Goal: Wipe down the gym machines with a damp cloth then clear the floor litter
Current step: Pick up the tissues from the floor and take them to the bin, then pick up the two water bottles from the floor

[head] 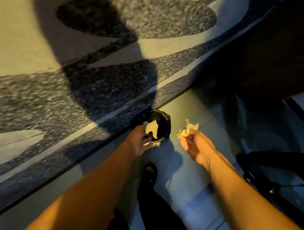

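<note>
A small black bin [162, 120] lined with a dark bag stands on the floor against a raised kerb. My left hand [139, 140] grips the bag's near rim, and a pale crumpled paper [152, 128] lies by its fingers inside the opening. My right hand [193, 145] is to the right of the bin, level with it, and pinches a wad of crumpled pale tissue [188, 130] together with a thin stick-like piece. Both forearms reach forward from the bottom of the view.
A patterned wall [79, 76] of pale and speckled dark areas runs diagonally on the left, ending at the kerb. Pale floor tiles [180, 169] lie under my sandalled foot [150, 172]. Dark gym machine parts [277, 165] sit at the right.
</note>
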